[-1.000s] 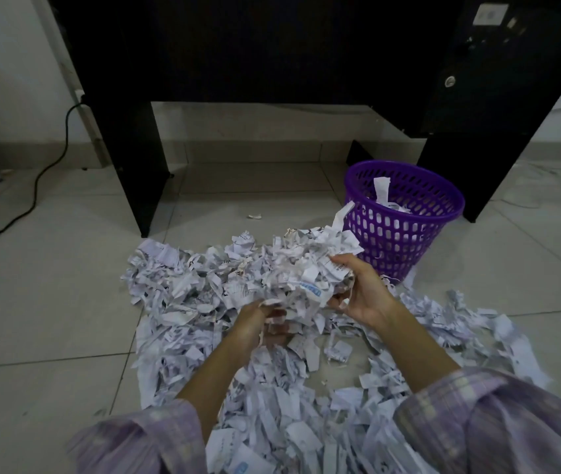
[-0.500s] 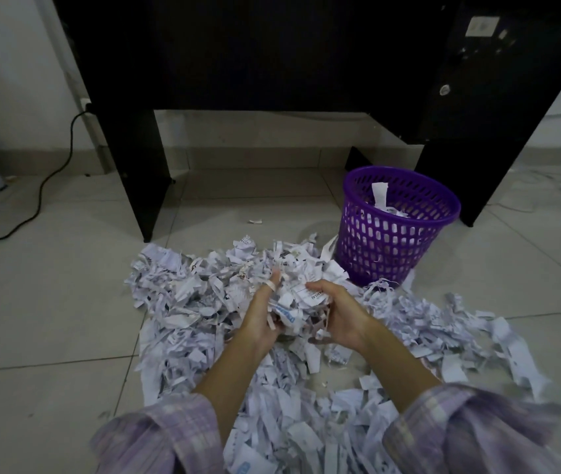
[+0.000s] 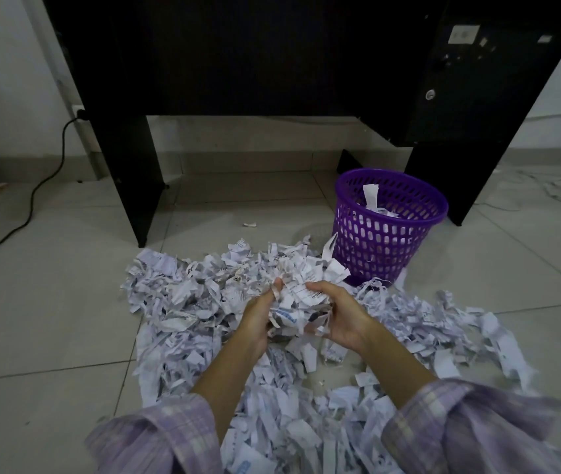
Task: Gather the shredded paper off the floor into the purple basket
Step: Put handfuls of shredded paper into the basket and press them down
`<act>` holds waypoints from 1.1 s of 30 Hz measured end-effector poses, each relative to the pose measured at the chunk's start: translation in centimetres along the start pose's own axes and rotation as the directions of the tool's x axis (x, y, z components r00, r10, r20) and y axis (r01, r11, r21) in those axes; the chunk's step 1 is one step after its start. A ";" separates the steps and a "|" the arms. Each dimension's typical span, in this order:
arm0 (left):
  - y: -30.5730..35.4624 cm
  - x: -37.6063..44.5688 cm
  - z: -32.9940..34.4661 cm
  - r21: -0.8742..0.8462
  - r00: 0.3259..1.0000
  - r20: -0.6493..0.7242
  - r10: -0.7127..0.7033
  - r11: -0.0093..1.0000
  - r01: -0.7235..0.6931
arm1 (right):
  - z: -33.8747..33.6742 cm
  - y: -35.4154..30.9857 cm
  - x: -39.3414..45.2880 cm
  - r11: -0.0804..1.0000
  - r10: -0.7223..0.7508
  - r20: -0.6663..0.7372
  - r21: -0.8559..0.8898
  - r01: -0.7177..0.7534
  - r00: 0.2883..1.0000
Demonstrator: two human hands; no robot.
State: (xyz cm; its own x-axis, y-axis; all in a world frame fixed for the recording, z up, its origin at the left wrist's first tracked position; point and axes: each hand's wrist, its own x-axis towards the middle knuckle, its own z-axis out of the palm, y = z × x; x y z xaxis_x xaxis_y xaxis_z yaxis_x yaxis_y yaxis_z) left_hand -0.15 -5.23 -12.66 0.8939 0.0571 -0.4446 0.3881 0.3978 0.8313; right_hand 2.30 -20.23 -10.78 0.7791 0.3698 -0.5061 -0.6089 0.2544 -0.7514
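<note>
A wide heap of white shredded paper (image 3: 183, 302) covers the tiled floor in front of me. My left hand (image 3: 258, 316) and my right hand (image 3: 344, 316) press a bunch of shredded paper (image 3: 301, 301) between them, just above the heap's middle. The purple basket (image 3: 388, 230) stands upright on the floor behind and to the right of my hands, a short distance away. A few paper strips lie inside it, one sticking up above the rim. My purple plaid sleeves fill the bottom of the view.
A black desk (image 3: 128, 172) stands over the far floor, its left leg left of the heap and its right side panel directly behind the basket. A black cable (image 3: 49, 172) runs down the wall at left. One stray scrap (image 3: 250, 224) lies beyond the heap.
My hands have drawn closer together and lower, squeezing a loose spread handful into a tighter bunch over the heap. The basket has not moved.
</note>
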 end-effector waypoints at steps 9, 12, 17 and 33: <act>1.5 -0.8 -1.1 0.259 0.999 0.013 -0.042 0.965 0.037 | 0.4 -2.0 -0.5 0.998 -0.062 -0.125 -0.025 0.059 0.990; 2.3 -1.4 -2.2 0.351 0.998 0.049 -0.049 0.936 0.029 | 0.2 -3.3 -1.0 0.997 -0.076 -0.156 -0.017 0.075 0.985; 4.5 -2.7 -2.4 0.574 0.965 0.226 -0.130 0.819 -0.024 | 0.5 -5.8 -2.5 0.994 -0.107 -0.200 -0.039 0.102 0.974; 12.2 -0.4 5.7 0.576 0.983 0.101 0.151 0.797 -0.181 | 0.8 -18.8 -7.3 0.961 -0.278 -0.182 -0.044 0.275 0.943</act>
State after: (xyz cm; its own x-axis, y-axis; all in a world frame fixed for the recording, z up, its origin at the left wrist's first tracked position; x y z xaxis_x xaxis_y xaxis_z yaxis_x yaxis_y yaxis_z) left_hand 5.54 -5.64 -0.41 0.9603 0.0239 -0.2781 0.2763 -0.2210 0.9353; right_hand 7.97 -26.99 7.34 0.9313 0.1157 -0.3454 -0.3642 0.3064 -0.8795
